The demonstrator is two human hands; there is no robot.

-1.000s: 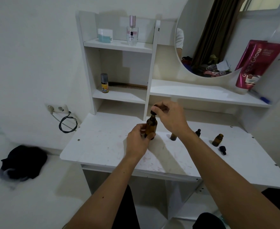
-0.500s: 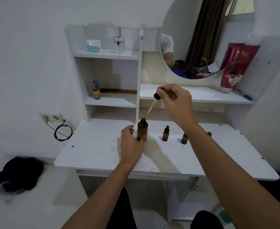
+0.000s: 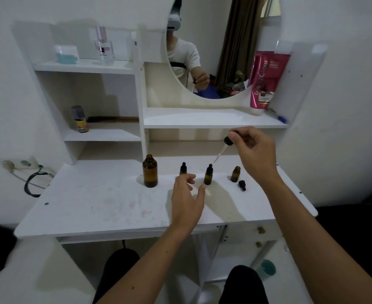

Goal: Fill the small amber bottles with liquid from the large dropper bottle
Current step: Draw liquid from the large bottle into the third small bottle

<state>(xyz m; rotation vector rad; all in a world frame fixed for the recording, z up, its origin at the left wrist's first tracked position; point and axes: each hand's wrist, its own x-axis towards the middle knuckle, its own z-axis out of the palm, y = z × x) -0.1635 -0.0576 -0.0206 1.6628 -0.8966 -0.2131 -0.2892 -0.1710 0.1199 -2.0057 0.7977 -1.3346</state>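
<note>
Right hand (image 3: 254,151) pinching dropper (image 3: 223,148) above small amber bottles (image 3: 208,174), left hand (image 3: 188,199) loose, empty, near them

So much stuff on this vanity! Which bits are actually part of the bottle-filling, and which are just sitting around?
Part of the job:
large amber bottle, open
dropper, pinched by the right hand
three small amber bottles: two capped, one open
loose black cap
left hand, reaching

Just lying about:
pink tube
perfume bottle
small jar
yellow-labelled bottle
mirror
</note>
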